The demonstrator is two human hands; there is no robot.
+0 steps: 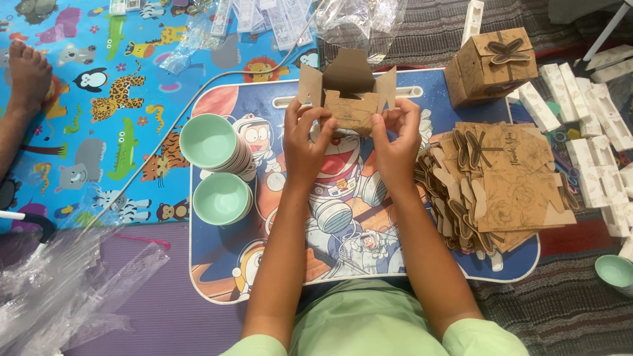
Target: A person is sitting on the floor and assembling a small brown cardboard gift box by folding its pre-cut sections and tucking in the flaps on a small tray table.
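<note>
both hands are holding a half-formed brown card box (pixel 349 99) up above the far edge of the cartoon-printed lap worktop (pixel 217 277), its top flaps standing open and splayed upward. the left hand (pixel 304 142) is gripping the box's left side, the right hand (pixel 395 142) the right side, with the thumbs pressing on the near face and the other fingers (pixel 389 118) curling round the sides. the fingers are closed onto the card on both sides, not clenched into fists; how the tips sit behind the box cannot be told.

to do this fold well, it seems wise to be keeping the thumbs on the crease lines, pressing evenly from both sides so the walls are squaring up, and leaving the flaps free until the body is holding its shape. too hard a pinch would likely be denting the thin card.

just right of the box, on the worktop, a stack of flat brown box blanks (pixel 501 184) is lying fanned. beyond that stack a finished box with a butterfly cutout (pixel 491 66) is standing. left of the held box, two stacks of mint green cups (pixel 214 165) are sitting on the worktop. clear plastic wrappers (pixel 66 290) are lying on the floor mat at the near left of the worktop.
</note>
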